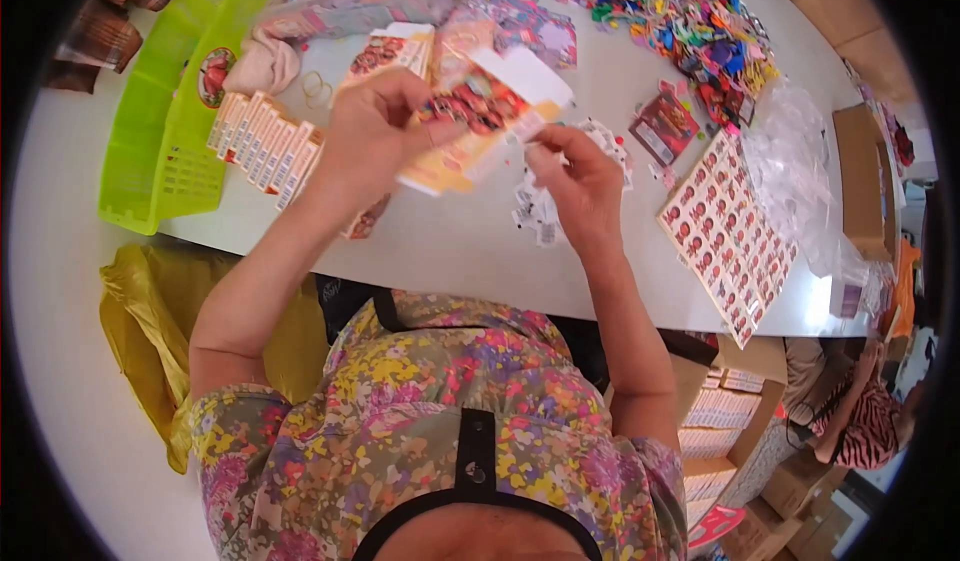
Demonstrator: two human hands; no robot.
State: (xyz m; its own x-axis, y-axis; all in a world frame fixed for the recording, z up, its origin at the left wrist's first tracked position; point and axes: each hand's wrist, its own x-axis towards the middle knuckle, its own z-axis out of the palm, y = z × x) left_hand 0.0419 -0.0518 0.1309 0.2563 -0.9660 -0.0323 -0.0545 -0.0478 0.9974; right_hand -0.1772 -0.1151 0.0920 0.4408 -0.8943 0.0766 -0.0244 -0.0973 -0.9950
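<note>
Over the table, my left hand (375, 131) grips a small printed cardboard box (480, 111), orange and white, with a white flap standing out at its far end. The box is tilted and slightly blurred. My right hand (580, 186) is closed, thumb and fingers pinched together by the box's right edge; what they hold, if anything, is too small to make out. Below and behind the right hand lies a scatter of small white labels or tags (545, 226). Past my left hand lie more of the printed cartons (405, 46).
A row of small boxes (262, 141) stands by a green plastic basket (150, 171) at left. Colourful trinkets (660, 21) are heaped at the far right. A sticker sheet (728, 231) overhangs the table's front edge near clear plastic bags (795, 161). An open carton of boxes (725, 411) sits below.
</note>
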